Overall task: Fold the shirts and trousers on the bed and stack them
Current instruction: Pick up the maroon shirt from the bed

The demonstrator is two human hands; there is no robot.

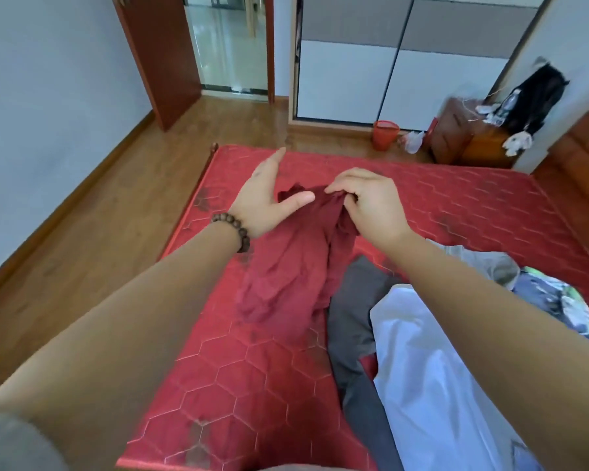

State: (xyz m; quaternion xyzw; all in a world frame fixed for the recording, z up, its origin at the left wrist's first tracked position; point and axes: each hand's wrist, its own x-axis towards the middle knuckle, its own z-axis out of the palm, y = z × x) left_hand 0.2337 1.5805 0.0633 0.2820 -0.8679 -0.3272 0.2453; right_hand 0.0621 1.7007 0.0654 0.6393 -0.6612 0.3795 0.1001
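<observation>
At frame centre, the right hand (371, 202) pinches a bunched end of a dark red garment (286, 266) on the red bed (252, 368); the left hand (266, 198), fingers straight, hovers beside it. Grey trousers (351, 328) and a white shirt (432, 368) lie lower right.

Bed with red mattress quilted in a hexagon pattern (456, 198), set on a wooden floor. Lying directly on it: crumpled dark red garment (286, 266) toward the far left corner; dark grey garment (351, 321) beside it; white garment (432, 368) overlapping the grey one; multicoloured clothing heap (558, 300) at the right edge.
</observation>
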